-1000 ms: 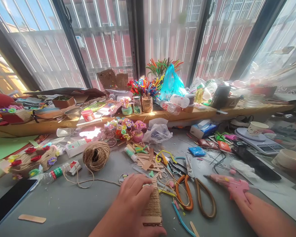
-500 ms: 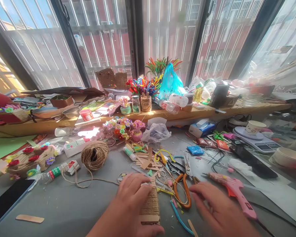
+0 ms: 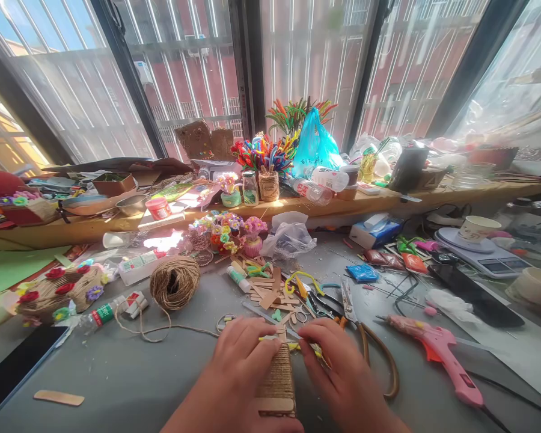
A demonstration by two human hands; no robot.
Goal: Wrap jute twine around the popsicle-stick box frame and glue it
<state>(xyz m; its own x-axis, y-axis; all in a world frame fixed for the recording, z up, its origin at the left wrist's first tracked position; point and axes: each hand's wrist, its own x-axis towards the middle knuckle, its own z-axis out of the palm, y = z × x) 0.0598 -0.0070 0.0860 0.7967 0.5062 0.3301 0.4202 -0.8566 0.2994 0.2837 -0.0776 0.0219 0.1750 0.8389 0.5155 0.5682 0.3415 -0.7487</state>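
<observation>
My left hand [image 3: 234, 367] is closed on a flat craft-stick piece wrapped in twine [image 3: 278, 374], low in the middle. A bare wooden stick [image 3: 276, 405] crosses its near end; my fingers cover its left side. My right hand [image 3: 338, 367] is at the piece's upper right, thumb and forefinger nearly together; what they pinch is too small to make out. Twine runs from under my left hand to the twine ball [image 3: 174, 282]. Orange-handled scissors [image 3: 381, 355] lie just beyond my right hand, their handles partly hidden by it.
A pink glue gun [image 3: 442, 349] lies at the right with its cable. Loose craft sticks [image 3: 268, 291] are heaped beyond my hands. At the left are a phone [image 3: 18, 373], a single craft stick [image 3: 58, 397] and a flower-trimmed twine piece [image 3: 65, 288]. A kitchen scale [image 3: 489, 255] stands back right.
My right hand has moved left, from beside the scissors to the twine-wrapped piece. The scissors' orange handles have swung to the right. My left hand keeps its hold.
</observation>
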